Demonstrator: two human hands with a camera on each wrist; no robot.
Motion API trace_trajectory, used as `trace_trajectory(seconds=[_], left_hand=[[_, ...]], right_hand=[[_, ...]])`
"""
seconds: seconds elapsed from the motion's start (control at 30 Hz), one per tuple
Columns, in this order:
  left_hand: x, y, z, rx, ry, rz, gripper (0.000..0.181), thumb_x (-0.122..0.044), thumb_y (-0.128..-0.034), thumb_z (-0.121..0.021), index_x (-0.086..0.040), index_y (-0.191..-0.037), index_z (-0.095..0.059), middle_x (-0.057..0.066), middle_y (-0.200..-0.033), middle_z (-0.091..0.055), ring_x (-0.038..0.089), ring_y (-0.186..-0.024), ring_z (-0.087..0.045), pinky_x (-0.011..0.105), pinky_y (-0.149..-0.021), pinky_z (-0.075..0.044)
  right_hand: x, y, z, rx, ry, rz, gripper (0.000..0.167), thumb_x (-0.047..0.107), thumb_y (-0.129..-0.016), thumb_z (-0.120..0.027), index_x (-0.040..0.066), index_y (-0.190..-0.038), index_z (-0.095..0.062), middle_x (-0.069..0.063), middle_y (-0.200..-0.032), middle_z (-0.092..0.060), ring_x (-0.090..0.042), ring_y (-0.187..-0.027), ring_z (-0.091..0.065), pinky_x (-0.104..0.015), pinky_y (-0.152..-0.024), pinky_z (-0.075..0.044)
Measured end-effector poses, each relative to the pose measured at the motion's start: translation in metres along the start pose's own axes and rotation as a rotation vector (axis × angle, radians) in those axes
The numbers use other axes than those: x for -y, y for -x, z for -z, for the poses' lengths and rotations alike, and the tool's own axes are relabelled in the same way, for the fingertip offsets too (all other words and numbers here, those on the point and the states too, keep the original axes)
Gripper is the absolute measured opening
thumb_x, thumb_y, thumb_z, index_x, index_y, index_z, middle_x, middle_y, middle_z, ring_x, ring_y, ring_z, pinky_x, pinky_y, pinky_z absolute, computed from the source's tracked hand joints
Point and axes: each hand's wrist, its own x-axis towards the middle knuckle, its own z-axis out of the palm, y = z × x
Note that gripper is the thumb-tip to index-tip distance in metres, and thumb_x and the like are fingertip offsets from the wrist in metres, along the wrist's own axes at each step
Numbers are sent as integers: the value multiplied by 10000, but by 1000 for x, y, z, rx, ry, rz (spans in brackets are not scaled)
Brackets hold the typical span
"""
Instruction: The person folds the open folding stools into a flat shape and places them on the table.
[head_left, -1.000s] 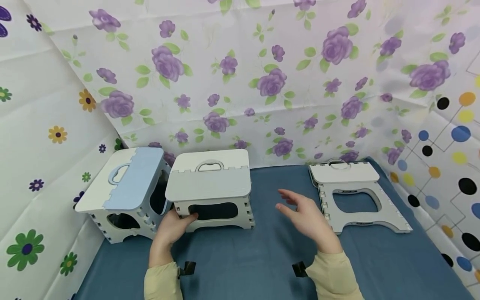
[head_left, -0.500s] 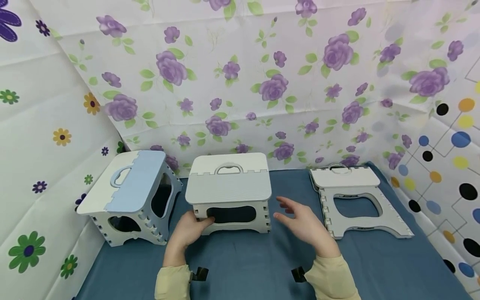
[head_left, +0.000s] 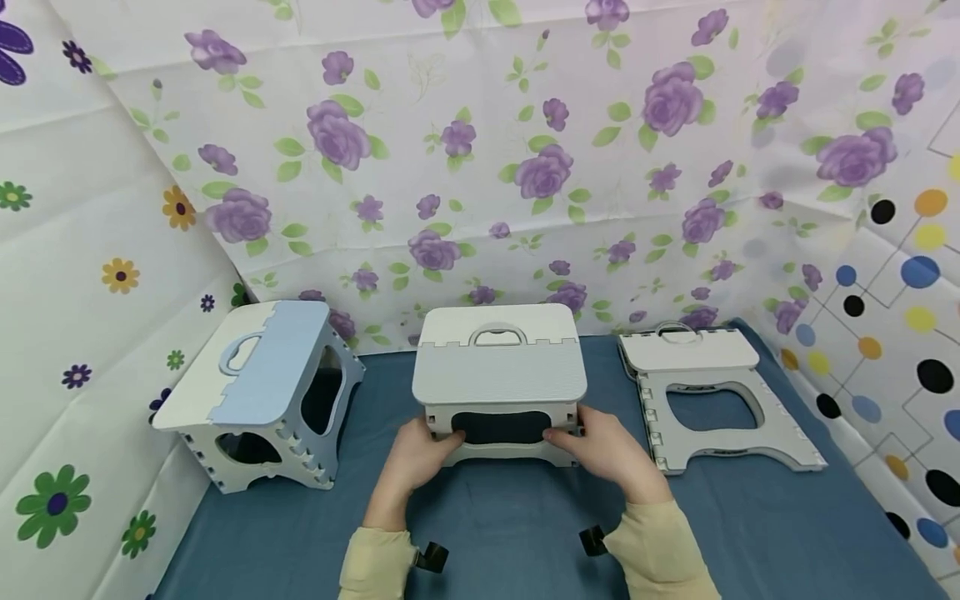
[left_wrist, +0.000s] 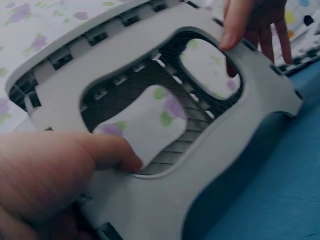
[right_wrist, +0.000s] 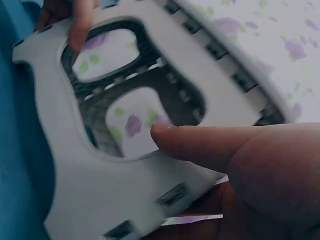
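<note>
A white and grey folding step stool stands unfolded in the middle of the blue surface, with a handle in its top. My left hand grips its near left leg, thumb hooked over the edge of the oval opening. At the near right leg, my right hand holds on the same way. In the right wrist view, the right thumb lies over the opening's rim, with fingers behind the panel. The left wrist view shows the left thumb at the opposite end of that opening.
A blue and white folding stool stands unfolded on the left. To the right lies a folded white stool. Flower-printed cloth rises behind, and a dotted sheet borders the right side.
The middle stool has slid right, away from the blue and white stool, with my left hand on it. My right hand, open and apart before, now grips its right leg.
</note>
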Motion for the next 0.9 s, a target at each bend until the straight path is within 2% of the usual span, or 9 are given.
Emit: trace_trajectory(seconds=[0.17,0.27,0.47,0.67,0.9], left_hand=[[-1,-4,-15,-19,30,-22,619,-254,-967,-751,-8,-1495,-541,239,-1377,-665,386,-1178,-675,578,-946,-538],[-1,-6,-19,-26,39,-18,625,-256,-971,-752,-21,-1508,-535,230,-1380,-666,397,-1202,-669,583,-959,-535],[0,-6,-22,-30,50,-43,623,-269,-955,-799,-2,-1463,-558,226,-1325,-693,391,-1162,-689,566,-925,-550],[0,-5,-24,-16,75,-39,609,-281,-926,-852,-16,-1409,-591,193,-1281,-715,359,-1131,-700,539,-910,-559],[-2,-4,-30,27,80,-57,656,-353,-942,-846,-45,-1455,-578,193,-1326,-701,378,-1164,-696,547,-919,-565]], right_hand=[[-6,-5,-3,-28,21,-41,796,471,-981,-782,-5,-1551,-495,-280,-1409,-641,-424,-1203,-679,-580,-920,-558],[-10,-8,-6,-43,19,-66,834,481,-970,-790,15,-1582,-469,-293,-1450,-610,-444,-1240,-658,-603,-956,-537],[-16,-11,-10,-54,26,-98,815,469,-932,-828,8,-1534,-529,-286,-1428,-629,-416,-1209,-675,-593,-947,-541],[-19,-12,-8,-56,63,-114,772,469,-916,-831,-8,-1474,-592,-274,-1356,-675,-385,-1126,-702,-576,-901,-557],[-27,-15,-4,-63,51,-137,787,447,-907,-830,-31,-1478,-576,-296,-1380,-651,-411,-1158,-681,-593,-930,-544]])
